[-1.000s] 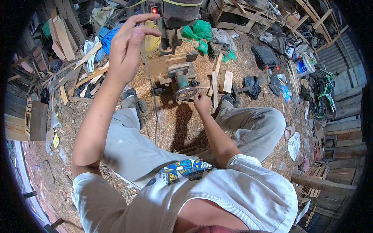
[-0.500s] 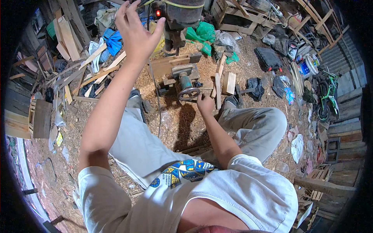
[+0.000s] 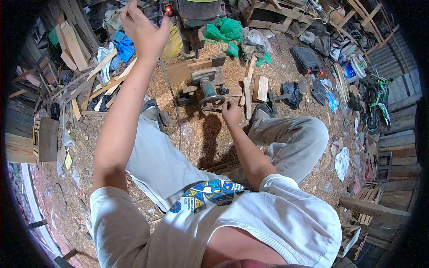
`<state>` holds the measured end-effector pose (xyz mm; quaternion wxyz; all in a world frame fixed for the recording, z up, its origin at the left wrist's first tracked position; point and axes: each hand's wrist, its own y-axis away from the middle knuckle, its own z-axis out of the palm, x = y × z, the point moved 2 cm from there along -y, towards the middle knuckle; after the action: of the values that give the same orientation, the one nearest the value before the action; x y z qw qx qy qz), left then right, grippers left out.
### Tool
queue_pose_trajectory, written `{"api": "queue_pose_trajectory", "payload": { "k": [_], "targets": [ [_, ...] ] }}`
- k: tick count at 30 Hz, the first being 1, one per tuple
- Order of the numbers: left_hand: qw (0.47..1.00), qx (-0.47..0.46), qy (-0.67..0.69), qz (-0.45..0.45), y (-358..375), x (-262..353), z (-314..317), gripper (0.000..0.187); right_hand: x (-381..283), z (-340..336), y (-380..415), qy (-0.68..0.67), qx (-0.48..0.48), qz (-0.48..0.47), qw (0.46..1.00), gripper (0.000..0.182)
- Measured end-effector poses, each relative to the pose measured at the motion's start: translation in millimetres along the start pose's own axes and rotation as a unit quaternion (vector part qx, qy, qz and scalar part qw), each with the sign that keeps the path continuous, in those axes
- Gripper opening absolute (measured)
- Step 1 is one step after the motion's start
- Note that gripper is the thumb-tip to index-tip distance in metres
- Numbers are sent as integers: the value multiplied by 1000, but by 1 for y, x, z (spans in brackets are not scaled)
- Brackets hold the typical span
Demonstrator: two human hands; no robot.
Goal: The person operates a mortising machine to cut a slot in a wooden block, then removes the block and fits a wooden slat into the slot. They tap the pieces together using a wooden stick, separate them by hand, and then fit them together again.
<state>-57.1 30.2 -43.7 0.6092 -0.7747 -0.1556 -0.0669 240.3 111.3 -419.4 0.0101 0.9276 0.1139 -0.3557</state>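
My left hand (image 3: 145,31) is raised at the top, fingers apart and holding nothing, close to the red lit switch (image 3: 168,8) of a dark machine (image 3: 199,10). Below the machine, a wooden board (image 3: 181,71) is at a vise (image 3: 207,87) with a round handwheel (image 3: 212,102). My right hand (image 3: 231,113) is closed at the right edge of the handwheel, on its handle as far as I can see. A cable (image 3: 172,96) hangs down left of the vise.
Cut wood pieces (image 3: 260,88) lie right of the vise, near my foot. Further right are a black case (image 3: 306,60), a black bag (image 3: 291,95) and a green bike (image 3: 379,105). Green bags (image 3: 230,30) lie behind. Scrap planks (image 3: 111,85) are piled at left.
The whole view has shifted slightly, so the machine and vise appear a little further left and higher. My left hand stays raised by the switch, and my right hand stays at the handwheel.
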Motion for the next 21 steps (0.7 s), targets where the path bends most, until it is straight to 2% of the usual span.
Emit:
{"api": "queue_pose_trajectory", "payload": {
  "k": [5,7,12,14,17,21],
  "targets": [
    [1000,-3,15,-18,0,2,1,88,-10,-10,5,3,10,11,1000,31],
    [1000,-10,7,-27,1,-4,1,88,-16,-16,7,20,-4,33,999,36],
    [998,-3,16,-57,3,-12,1,91,-8,-7,4,-13,12,10,1000,31],
    [1000,-18,-6,10,0,-13,-1,95,-6,-5,2,-16,23,8,1000,31],
    [997,-23,36,63,-1,2,-7,100,-6,-9,4,-8,5,-5,1000,32],
    [993,-28,18,115,0,9,-13,100,-8,-9,5,-12,15,-9,1000,35]
  ]
}}
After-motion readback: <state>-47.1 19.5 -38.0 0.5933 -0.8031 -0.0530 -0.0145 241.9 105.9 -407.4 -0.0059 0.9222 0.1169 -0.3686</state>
